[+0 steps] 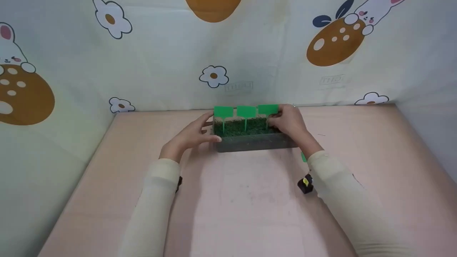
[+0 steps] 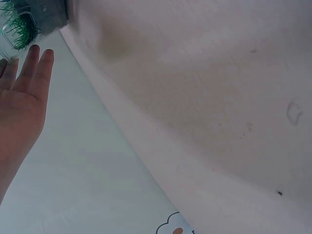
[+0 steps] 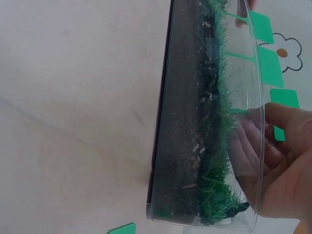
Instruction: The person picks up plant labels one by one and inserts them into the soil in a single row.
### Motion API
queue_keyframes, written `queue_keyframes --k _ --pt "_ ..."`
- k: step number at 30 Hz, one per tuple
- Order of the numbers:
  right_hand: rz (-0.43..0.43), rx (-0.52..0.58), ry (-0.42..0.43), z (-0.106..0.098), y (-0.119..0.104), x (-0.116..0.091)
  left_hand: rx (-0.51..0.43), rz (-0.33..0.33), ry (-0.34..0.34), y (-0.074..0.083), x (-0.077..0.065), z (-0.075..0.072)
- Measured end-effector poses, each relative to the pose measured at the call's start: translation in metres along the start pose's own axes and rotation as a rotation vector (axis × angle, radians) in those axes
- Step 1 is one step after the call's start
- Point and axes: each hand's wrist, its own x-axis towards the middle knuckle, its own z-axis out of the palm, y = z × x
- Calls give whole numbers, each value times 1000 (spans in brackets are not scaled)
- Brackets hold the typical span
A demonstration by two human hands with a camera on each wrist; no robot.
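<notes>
A clear plastic box with dark soil and short green grass stands at the far side of the table. Three green plant labels stand upright in the grass: a left one, a middle one and a right one. My right hand reaches over the box's right end and pinches the right label's stem between thumb and fingers. At the left end, my left hand touches the box, its thumb by the front corner; the left wrist view shows its fingers extended.
Another green label lies on the pink table, partly hidden by the right forearm in the head view. A patterned cloth wall rises directly behind the box, with more cloth at both sides.
</notes>
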Motion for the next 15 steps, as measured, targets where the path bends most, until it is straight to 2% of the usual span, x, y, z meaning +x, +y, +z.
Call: queue_keyframes --k 15 --pt "-21 -81 -1 -1 -2 1 -17 16 -3 0 0 0"
